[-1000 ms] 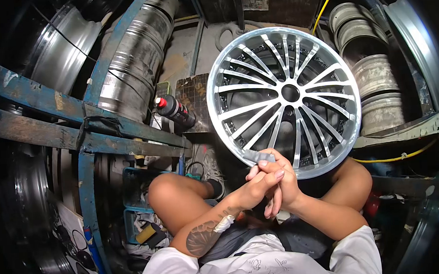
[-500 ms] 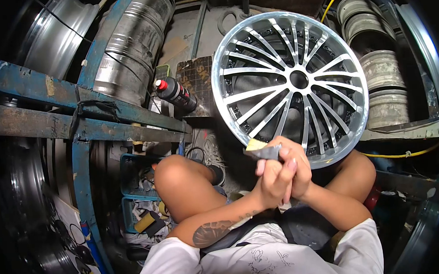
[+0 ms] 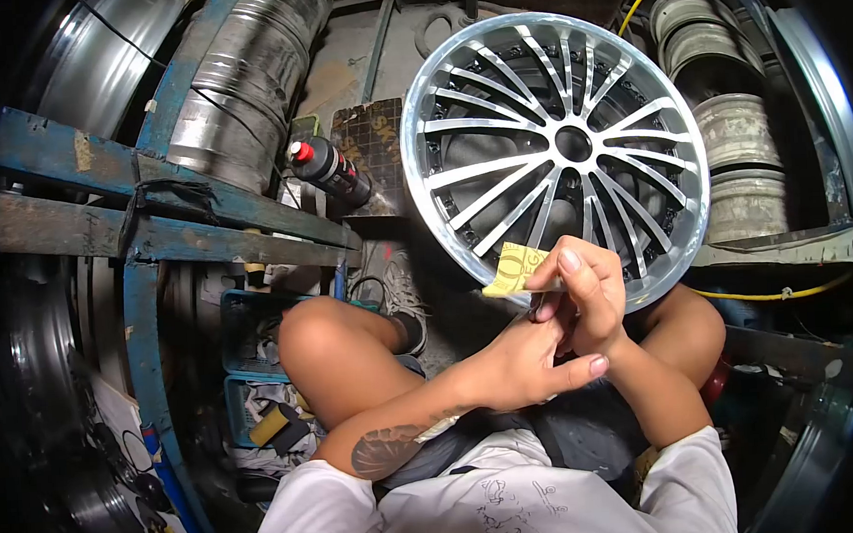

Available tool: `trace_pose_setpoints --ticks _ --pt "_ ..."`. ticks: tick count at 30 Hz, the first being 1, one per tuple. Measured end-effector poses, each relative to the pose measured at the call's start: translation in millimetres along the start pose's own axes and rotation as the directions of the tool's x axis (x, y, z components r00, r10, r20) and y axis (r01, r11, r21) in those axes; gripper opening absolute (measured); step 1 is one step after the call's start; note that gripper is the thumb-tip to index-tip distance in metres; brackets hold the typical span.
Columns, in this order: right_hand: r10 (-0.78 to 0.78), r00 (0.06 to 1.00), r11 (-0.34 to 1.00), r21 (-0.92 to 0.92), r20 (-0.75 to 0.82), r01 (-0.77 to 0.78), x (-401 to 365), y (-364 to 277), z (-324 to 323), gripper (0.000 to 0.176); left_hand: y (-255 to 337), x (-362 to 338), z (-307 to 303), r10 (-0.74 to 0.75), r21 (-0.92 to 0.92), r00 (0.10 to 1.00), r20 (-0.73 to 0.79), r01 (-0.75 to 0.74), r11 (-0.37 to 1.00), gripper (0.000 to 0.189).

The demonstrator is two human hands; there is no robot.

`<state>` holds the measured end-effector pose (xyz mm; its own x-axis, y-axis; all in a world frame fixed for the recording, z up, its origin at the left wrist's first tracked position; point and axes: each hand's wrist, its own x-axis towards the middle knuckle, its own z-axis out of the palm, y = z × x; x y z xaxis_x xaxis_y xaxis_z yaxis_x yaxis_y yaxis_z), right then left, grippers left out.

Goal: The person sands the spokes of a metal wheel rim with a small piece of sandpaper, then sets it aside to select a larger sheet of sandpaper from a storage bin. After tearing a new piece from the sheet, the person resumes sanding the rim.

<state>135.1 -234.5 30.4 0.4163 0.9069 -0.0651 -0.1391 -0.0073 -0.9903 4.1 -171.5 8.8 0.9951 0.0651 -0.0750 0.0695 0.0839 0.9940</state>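
My right hand (image 3: 590,292) pinches a small piece of yellow-backed sandpaper (image 3: 515,268) between thumb and fingers; dark print shows on its backing. Just below, touching it, is my left hand (image 3: 521,370), its thumb stretched out to the right. The left fingers are partly hidden behind the right hand. Both hands are over my lap, at the near edge of a multi-spoke alloy wheel rim (image 3: 408,142). The rim's spoke faces and lip are bright metal, with dark recesses between the spokes. It leans tilted in front of my knees.
A dark bottle with a red cap (image 3: 330,172) stands left of the rim by a grid-marked board (image 3: 372,139). Blue metal framing (image 3: 83,154) runs along the left. Blue baskets (image 3: 249,377) hold rags and a yellow-and-black block. More rims (image 3: 728,135) are stacked at right.
The hands have shifted from being clasped around the sandpaper. Its printed yellow backing now faces up in my right hand, and my left thumb has spread away. The view has shifted slightly.
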Motion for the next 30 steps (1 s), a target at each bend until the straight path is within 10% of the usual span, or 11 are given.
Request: trace_pose_setpoints --ticks 7,10,14,17,27,30 --pt "-0.095 0.995 0.992 0.079 -0.023 0.097 0 -13 -4 0.049 15 6 9 0.131 0.239 0.984 -0.12 -0.1 0.966 0.08" --pt "0.087 0.995 0.931 0.359 -0.043 -0.066 12 9 -8 0.054 22 6 -6 -0.096 0.066 0.988 -0.123 0.105 0.992 0.063" --pt "0.424 0.9 0.801 0.507 -0.103 -0.319 23 5 -5 0.058 6 9 2 0.413 0.458 0.887 -0.207 -0.285 0.842 0.066" --pt "0.33 0.912 0.801 0.44 0.243 -0.406 15 18 -12 0.063 6 6 13 0.421 0.478 0.89 -0.175 -0.297 0.827 0.075" --pt "0.198 0.959 0.926 0.283 0.204 -0.251 1 6 -18 0.065 -1 7 31 0.43 0.573 0.893 -0.135 -0.284 0.769 0.086" --pt "0.182 0.977 0.825 0.523 0.114 -0.214 5 25 -16 0.062 8 15 17 0.371 0.567 0.921 -0.12 -0.243 0.787 0.085"
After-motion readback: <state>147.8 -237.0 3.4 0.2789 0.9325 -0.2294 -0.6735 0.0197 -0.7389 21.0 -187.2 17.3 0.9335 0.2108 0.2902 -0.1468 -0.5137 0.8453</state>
